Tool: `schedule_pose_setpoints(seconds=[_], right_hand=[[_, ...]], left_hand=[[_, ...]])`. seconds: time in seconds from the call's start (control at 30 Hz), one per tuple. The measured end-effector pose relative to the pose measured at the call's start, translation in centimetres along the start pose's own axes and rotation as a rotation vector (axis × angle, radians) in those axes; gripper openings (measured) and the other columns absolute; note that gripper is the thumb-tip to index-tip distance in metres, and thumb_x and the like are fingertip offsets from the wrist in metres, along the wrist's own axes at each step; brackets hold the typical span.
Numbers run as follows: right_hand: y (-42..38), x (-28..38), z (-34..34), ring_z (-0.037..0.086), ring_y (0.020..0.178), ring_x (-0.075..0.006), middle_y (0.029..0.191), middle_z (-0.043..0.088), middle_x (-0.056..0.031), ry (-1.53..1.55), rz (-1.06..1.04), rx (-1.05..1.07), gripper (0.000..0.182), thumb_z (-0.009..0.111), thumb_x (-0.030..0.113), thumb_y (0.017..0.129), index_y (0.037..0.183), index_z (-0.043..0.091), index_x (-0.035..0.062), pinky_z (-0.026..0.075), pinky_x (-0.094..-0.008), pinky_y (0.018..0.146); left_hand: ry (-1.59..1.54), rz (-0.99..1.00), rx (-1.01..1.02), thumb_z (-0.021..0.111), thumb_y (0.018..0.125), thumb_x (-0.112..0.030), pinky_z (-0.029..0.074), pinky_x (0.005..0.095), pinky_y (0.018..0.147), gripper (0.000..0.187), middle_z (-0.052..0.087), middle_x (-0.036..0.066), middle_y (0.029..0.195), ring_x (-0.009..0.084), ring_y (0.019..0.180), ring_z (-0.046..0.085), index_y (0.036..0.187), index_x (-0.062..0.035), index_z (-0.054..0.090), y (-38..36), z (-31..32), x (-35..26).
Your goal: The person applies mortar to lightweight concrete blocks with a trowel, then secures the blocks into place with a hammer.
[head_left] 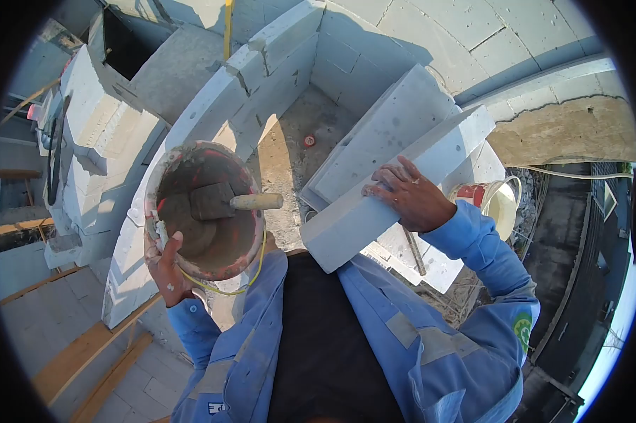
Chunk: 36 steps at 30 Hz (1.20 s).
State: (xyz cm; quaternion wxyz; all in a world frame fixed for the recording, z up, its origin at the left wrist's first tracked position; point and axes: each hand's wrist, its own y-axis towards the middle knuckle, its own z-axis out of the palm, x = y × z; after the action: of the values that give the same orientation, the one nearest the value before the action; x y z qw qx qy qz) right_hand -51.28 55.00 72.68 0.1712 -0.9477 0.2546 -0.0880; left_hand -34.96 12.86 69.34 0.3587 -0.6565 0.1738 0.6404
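At the left, my left hand (168, 269) is closed on the rim of a round bucket (246, 264) with grey mortar (208, 243) inside. A trowel (256, 201) lies in the bucket, its blade in the mortar and its pale handle sticking out over the right rim. My right hand (411, 195) rests on the upper face of a long, light grey block (353, 229), fingers spread. That block slants from near my body up to the right, beside other large pale blocks (402, 116).
A pale block wall (223, 99) curves behind the bucket. A small red round object (309, 141) lies on the floor beyond. To the right are a red and white bucket (502, 210) and a metal bar (413, 252). Wooden beams (92, 352) run at lower left.
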Motion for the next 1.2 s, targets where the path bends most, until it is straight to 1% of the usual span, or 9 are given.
schedule_pose_setpoints(seconds=[0.1,0.23,0.3,0.47,0.53,0.73,0.9,0.97,1.2], right_hand=[[-1.2,2.9,-1.3,0.036,0.144,-0.0376,0.149,0.043,-0.0222,-0.062,0.331,-0.109,0.077,0.078,0.011,0.074,0.144,0.048,0.0085,0.023,-0.0554,0.121],[1.0,10.0,-8.0,0.045,0.136,-0.0437,0.139,0.052,-0.0252,0.618,0.438,-0.300,0.072,0.077,0.012,0.076,0.142,0.050,0.0050,0.037,-0.0516,0.113],[4.9,13.7,-8.1,0.054,0.125,-0.0432,0.133,0.057,-0.0245,0.559,0.456,-0.521,0.064,0.076,0.012,0.080,0.139,0.053,0.0037,0.044,-0.0485,0.106],[16.9,16.7,-3.2,0.058,0.120,-0.0399,0.124,0.062,-0.0226,0.352,0.798,-0.438,0.056,0.070,0.040,0.087,0.125,0.059,-0.0002,0.046,-0.0497,0.103],[19.5,16.0,-2.7,0.058,0.120,-0.0385,0.123,0.062,-0.0249,0.451,0.839,-0.348,0.050,0.067,0.032,0.088,0.123,0.059,-0.0028,0.048,-0.0485,0.100],[19.2,13.5,0.7,0.067,0.102,-0.0414,0.102,0.066,-0.0304,0.396,0.831,-0.563,0.051,0.056,0.014,0.085,0.128,0.050,-0.0127,0.055,-0.0509,0.086],[15.1,11.1,-4.0,0.068,0.097,-0.0421,0.102,0.066,-0.0341,0.505,0.981,-0.433,0.055,0.054,0.011,0.087,0.135,0.046,-0.0132,0.058,-0.0477,0.077],[14.8,9.0,-3.8,0.068,0.102,-0.0379,0.110,0.064,-0.0293,-0.152,1.052,-0.603,0.042,0.051,0.011,0.092,0.125,0.052,-0.0144,0.058,-0.0424,0.076],[20.2,6.0,-4.1,0.062,0.082,-0.0266,0.093,0.062,-0.0171,-0.020,1.291,-0.555,0.025,0.057,0.013,0.085,0.100,0.065,-0.0058,0.051,-0.0383,0.064]], left_hand=[[0.032,-0.004,0.209,0.073,0.075,-0.006,0.038,0.0348,0.107,0.078,0.055,0.015,0.132,0.0246,0.124,0.051,0.146,0.0054,0.045,3.0,-0.7,-1.2],[0.093,-0.020,0.446,0.080,0.072,-0.016,0.044,0.0304,0.099,0.080,0.059,0.012,0.132,0.0199,0.117,0.055,0.143,0.0035,0.049,7.0,-0.3,-3.7],[0.208,0.101,0.618,0.078,0.074,-0.012,0.047,0.0293,0.093,0.076,0.058,0.012,0.135,0.0184,0.114,0.056,0.142,0.0042,0.049,9.2,0.0,-3.9],[0.261,0.243,0.913,0.075,0.075,-0.007,0.049,0.0261,0.080,0.075,0.058,0.010,0.128,0.0133,0.099,0.057,0.144,0.0042,0.047,11.3,4.0,-7.0],[0.279,0.295,1.000,0.076,0.074,-0.008,0.049,0.0243,0.071,0.079,0.059,0.008,0.122,0.0105,0.088,0.058,0.145,0.0043,0.045,12.4,5.9,-7.5],[0.181,0.321,1.119,0.076,0.079,-0.009,0.048,0.0282,0.093,0.075,0.057,0.012,0.135,0.0154,0.113,0.056,0.146,0.0048,0.045,14.6,12.4,-6.9],[0.149,0.257,1.225,0.079,0.077,-0.014,0.043,0.0330,0.104,0.079,0.056,0.014,0.138,0.0202,0.122,0.055,0.145,0.0071,0.045,16.0,17.4,-6.9],[0.145,0.288,1.277,0.080,0.076,-0.015,0.039,0.0350,0.109,0.080,0.055,0.016,0.140,0.0230,0.126,0.054,0.144,0.0074,0.046,15.7,19.3,-6.6],[0.021,0.395,1.462,0.074,0.080,-0.008,0.038,0.0365,0.111,0.072,0.056,0.015,0.138,0.0223,0.128,0.052,0.145,0.0062,0.046,17.6,27.5,-5.7]])
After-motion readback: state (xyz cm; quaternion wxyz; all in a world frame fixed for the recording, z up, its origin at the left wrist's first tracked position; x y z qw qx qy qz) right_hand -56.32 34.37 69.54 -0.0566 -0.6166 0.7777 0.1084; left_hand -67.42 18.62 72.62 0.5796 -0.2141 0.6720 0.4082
